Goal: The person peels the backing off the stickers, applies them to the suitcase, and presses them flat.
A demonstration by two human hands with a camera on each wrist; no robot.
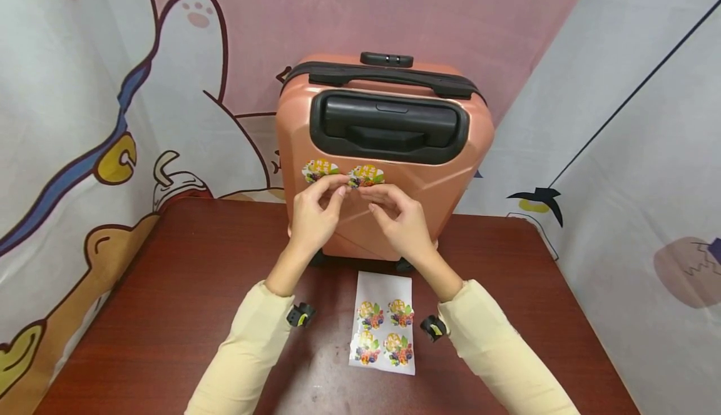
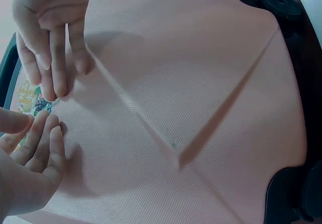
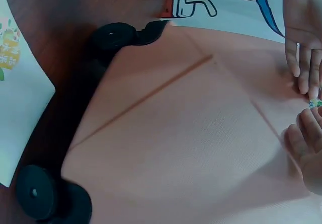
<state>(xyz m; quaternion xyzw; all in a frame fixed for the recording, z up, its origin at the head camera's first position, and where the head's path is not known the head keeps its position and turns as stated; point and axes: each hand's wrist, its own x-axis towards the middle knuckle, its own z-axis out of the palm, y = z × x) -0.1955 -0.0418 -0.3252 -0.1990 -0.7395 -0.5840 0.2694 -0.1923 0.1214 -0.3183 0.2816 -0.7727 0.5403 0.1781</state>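
Upright on the table stands a salmon-pink hard-shell suitcase. On its face, below the black handle recess, one fruit-print sticker sits at the left. A second fruit-print sticker lies just right of it, against the shell. My left hand pinches the lower left edge of this second sticker between thumb and forefinger. At its lower right edge, my right hand has its fingers extended and its thumb apart. Fingers of both hands partly cover the sticker in the left wrist view.
A white sticker sheet with several fruit stickers lies on the brown table in front of the suitcase. Black wheels show at the suitcase's base. Behind stands a cartoon-printed cloth.
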